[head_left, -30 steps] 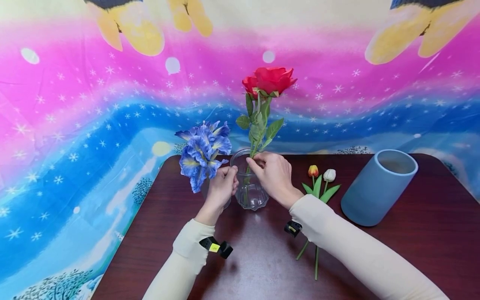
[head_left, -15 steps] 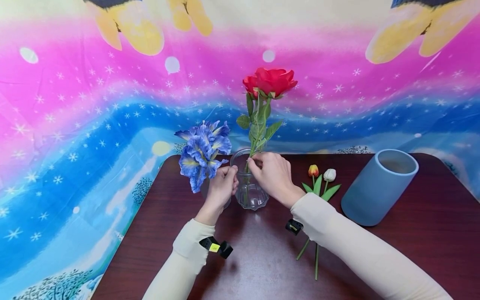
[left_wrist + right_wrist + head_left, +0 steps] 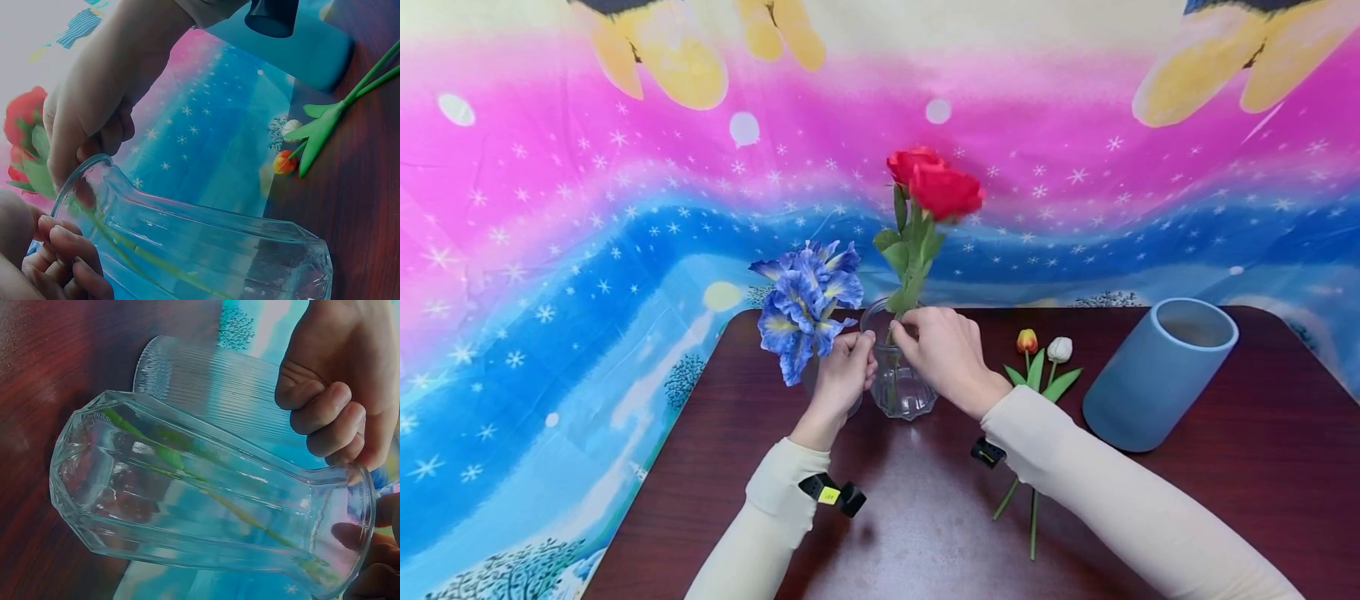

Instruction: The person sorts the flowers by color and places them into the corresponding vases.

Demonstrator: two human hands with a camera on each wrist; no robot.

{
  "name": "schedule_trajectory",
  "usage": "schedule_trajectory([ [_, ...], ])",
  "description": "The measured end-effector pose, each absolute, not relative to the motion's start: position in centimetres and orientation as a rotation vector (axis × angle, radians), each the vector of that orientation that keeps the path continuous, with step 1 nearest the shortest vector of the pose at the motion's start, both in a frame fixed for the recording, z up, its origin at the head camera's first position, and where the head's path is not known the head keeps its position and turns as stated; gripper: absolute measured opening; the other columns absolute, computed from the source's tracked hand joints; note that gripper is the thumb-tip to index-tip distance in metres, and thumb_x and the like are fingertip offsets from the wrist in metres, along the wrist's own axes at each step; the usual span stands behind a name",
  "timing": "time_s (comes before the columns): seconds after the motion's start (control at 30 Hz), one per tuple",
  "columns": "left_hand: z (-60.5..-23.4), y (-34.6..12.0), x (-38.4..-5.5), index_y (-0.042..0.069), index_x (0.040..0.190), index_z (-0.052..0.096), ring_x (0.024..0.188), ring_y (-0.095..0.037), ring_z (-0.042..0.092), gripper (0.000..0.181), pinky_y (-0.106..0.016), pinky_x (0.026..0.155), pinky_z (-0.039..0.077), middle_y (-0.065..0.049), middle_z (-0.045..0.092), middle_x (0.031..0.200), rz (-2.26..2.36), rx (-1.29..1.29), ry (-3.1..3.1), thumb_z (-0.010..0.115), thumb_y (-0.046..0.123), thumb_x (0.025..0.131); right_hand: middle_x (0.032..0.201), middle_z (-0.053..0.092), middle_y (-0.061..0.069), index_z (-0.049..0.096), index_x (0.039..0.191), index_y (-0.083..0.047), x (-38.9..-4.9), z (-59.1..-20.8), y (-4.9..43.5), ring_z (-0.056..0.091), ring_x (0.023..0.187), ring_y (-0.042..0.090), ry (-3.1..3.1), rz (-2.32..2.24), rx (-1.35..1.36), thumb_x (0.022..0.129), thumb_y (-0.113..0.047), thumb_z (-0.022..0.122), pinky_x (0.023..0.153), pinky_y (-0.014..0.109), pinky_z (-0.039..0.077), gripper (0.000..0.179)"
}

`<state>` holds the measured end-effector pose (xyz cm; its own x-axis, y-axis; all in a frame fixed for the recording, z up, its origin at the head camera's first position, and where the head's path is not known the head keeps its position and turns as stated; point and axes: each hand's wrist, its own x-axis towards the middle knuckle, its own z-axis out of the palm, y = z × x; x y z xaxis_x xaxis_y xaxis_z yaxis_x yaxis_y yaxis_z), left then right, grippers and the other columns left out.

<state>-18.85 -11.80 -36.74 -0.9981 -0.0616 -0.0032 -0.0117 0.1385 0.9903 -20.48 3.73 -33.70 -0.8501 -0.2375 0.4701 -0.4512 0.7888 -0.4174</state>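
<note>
A clear glass vase (image 3: 908, 402) with a faceted base stands upright on the table. My left hand (image 3: 842, 373) pinches its rim between thumb and curled fingers, as the left wrist view also shows. At the mouth, my right hand (image 3: 950, 357) holds the red roses (image 3: 946, 193) low by their stems, its fingertips right at the rim. The green stems (image 3: 240, 512) run down inside the glass in the right wrist view. Blue irises (image 3: 805, 304) rise behind my left hand. Their ribbed clear vase (image 3: 206, 384) is mostly hidden by that hand in the head view.
Right of the vase, an orange tulip (image 3: 1026, 342) and a white tulip (image 3: 1059, 350) lie on the dark wooden table (image 3: 910, 517), partly under my right forearm. A blue-grey cylindrical vase (image 3: 1138, 392) stands farther right. A printed cloth (image 3: 647, 167) hangs behind the table.
The rose blooms have dipped and turned, one tipping forward, and their leaves have swung closer together. My right fingers have shifted slightly left at the rim. The left hand stays put.
</note>
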Motion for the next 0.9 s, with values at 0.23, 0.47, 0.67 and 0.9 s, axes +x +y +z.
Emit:
schedule_trajectory([
  [0.23, -36.65, -11.81, -18.82, 0.012, 0.062, 0.047, 0.045, -0.008, 0.04, 0.042, -0.019, 0.046, 0.034, 0.005, 0.044, 0.051, -2.043, 0.064, -2.333, 0.049, 0.024, 0.102, 0.05, 0.05, -0.004, 0.072, 0.076, -0.018, -20.18, -33.65, 3.77, 0.046, 0.047, 0.014, -2.59, 0.746, 0.543, 0.097, -0.036, 0.064, 0.04, 0.029, 0.03, 0.029],
  [0.47, -36.79, -11.82, -18.85, 0.012, 0.062, 0.047, 0.045, -0.009, 0.04, 0.042, -0.02, 0.046, 0.034, 0.004, 0.044, 0.051, -2.043, 0.061, -2.326, 0.049, 0.023, 0.102, 0.051, 0.052, -0.005, 0.077, 0.085, -0.018, -20.06, -33.73, 3.85, 0.047, 0.047, 0.012, -2.584, 0.762, 0.541, 0.096, -0.037, 0.065, 0.04, 0.029, 0.032, 0.025],
  [0.67, -36.8, -11.79, -18.81, 0.012, 0.062, 0.047, 0.045, -0.009, 0.04, 0.043, -0.02, 0.046, 0.035, 0.003, 0.045, 0.051, -2.041, 0.064, -2.324, 0.048, 0.024, 0.103, 0.052, 0.053, -0.005, 0.077, 0.087, -0.018, -19.94, -33.75, 3.89, 0.046, 0.047, 0.012, -2.584, 0.757, 0.543, 0.096, -0.037, 0.066, 0.04, 0.028, 0.032, 0.024],
  [0.9, -36.78, -11.79, -18.84, 0.011, 0.062, 0.047, 0.045, -0.009, 0.04, 0.043, -0.02, 0.046, 0.035, 0.003, 0.045, 0.05, -2.036, 0.068, -2.327, 0.048, 0.023, 0.104, 0.052, 0.052, -0.005, 0.077, 0.088, -0.017, -19.77, -33.85, 3.91, 0.044, 0.046, 0.011, -2.58, 0.759, 0.551, 0.096, -0.036, 0.066, 0.039, 0.028, 0.03, 0.023],
])
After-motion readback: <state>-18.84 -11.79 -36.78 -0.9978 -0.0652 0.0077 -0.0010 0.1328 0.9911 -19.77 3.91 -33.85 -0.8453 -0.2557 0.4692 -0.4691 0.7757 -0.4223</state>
